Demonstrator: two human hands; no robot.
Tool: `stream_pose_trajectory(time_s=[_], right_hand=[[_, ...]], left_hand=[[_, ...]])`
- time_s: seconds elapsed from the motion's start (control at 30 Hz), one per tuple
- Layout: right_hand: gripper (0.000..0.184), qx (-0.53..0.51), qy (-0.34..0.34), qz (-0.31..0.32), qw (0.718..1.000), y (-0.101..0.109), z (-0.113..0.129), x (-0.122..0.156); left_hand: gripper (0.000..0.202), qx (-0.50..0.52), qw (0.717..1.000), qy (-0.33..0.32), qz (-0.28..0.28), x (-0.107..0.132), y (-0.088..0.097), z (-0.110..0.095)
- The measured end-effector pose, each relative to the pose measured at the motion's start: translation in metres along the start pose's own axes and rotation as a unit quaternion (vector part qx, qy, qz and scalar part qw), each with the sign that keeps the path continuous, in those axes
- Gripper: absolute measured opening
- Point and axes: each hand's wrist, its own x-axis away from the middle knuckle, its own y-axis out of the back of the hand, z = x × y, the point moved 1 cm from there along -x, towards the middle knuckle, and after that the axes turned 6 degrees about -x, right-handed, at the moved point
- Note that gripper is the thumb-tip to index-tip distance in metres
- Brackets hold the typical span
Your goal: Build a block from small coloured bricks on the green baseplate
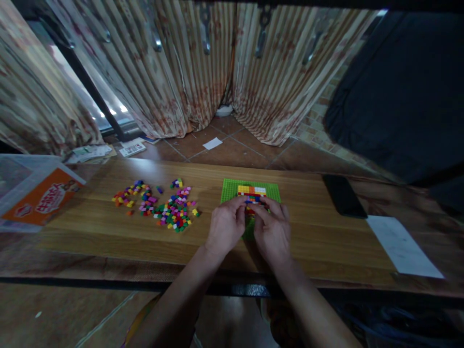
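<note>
Fingers of the left hand (226, 223) and right hand (274, 231) are narrowed together at the near side of the brick build (252, 190); whether they grip a brick cannot be told. Build sits on the green baseplate (227, 189), between the worktop's (308, 251) far and near edges. Loose bricks (174, 210) lie toward the left edge; phone (344, 195) at the far right corner.

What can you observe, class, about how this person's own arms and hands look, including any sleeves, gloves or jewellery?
The left hand and right hand are ungloved. The left forearm and right forearm show no sleeves, watch or bracelet. No cables or markings can be made out; the fingers are too blurred to rule out rings.
</note>
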Motion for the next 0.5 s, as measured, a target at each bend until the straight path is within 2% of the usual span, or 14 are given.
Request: stream_pose_trajectory(time_s=[0.17,0.3,0.4,0.5], right_hand=[[0.029,-0.107,-0.035,-0.068,0.991,0.003,-0.004,-0.003],[0.025,-0.154,-0.067,-0.098,0.981,0.008,-0.004,-0.009],[0.022,-0.162,-0.076,-0.107,0.978,0.011,-0.003,-0.009],[0.02,-0.171,-0.08,-0.104,0.976,0.011,-0.003,-0.008]], left_hand=[[0.028,0.011,0.999,0.016,-0.043,-0.004,0.015,0.012],[0.027,-0.033,0.994,0.077,-0.077,-0.012,0.041,0.045],[0.025,-0.075,0.988,0.117,-0.062,-0.015,0.064,0.073],[0.021,-0.103,0.991,0.088,-0.009,-0.012,0.083,0.086]])
